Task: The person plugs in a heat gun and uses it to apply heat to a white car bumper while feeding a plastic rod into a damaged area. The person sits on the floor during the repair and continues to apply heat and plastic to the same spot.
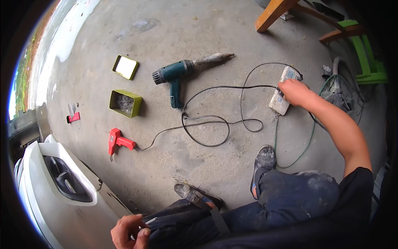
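My right hand (294, 92) reaches out over a white power strip (280, 103) on the floor. Its fingers are closed at the middle of the strip, where a black cord ends; they appear to grip that cord's plug, mostly hidden. At the lower left, my left hand (129, 233) is closed with a thin white stick (151, 220) between its fingers. A dark green heat gun (176, 74) with a long metal nozzle lies on the floor ahead. Nearer the left is a red hot stapler (119, 141) with two prongs, trailing a black cord.
A yellow-green tin (125, 103) holds many small wire pieces, with its lid (125, 67) beyond. A small red tool (73, 117) lies farther left. The white bumper (62, 203) fills the lower left. Looped cords (207, 145) cross the floor. A wooden leg (271, 15) and green stool (367, 58) stand far right.
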The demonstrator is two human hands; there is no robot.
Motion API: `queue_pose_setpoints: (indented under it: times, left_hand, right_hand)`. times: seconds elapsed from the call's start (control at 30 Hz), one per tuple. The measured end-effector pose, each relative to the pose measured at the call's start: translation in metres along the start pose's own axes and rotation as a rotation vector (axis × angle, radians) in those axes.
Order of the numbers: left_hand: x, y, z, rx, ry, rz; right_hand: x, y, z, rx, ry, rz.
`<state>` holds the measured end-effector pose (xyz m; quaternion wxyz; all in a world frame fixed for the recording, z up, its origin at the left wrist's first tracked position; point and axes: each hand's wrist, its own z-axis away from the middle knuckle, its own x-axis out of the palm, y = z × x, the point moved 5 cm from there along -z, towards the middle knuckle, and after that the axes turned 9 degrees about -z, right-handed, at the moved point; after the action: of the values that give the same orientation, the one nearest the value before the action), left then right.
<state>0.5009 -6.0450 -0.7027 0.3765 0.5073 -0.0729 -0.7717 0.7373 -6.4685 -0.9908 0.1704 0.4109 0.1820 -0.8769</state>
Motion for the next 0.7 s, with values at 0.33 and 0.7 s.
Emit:
queue_pose_setpoints:
  times: [0.33, 0.7]
  left_hand:
    - [-0.006, -0.016, 0.013, 0.093, 0.083, -0.049]
    - [-0.006, -0.001, 0.009, 0.108, -0.015, -0.036]
  right_hand:
    - [-0.012, 0.003, 0.011, 0.03, -0.076, -0.036]
    - [-0.034, 0.034, 0.003, 0.165, -0.115, -0.139]
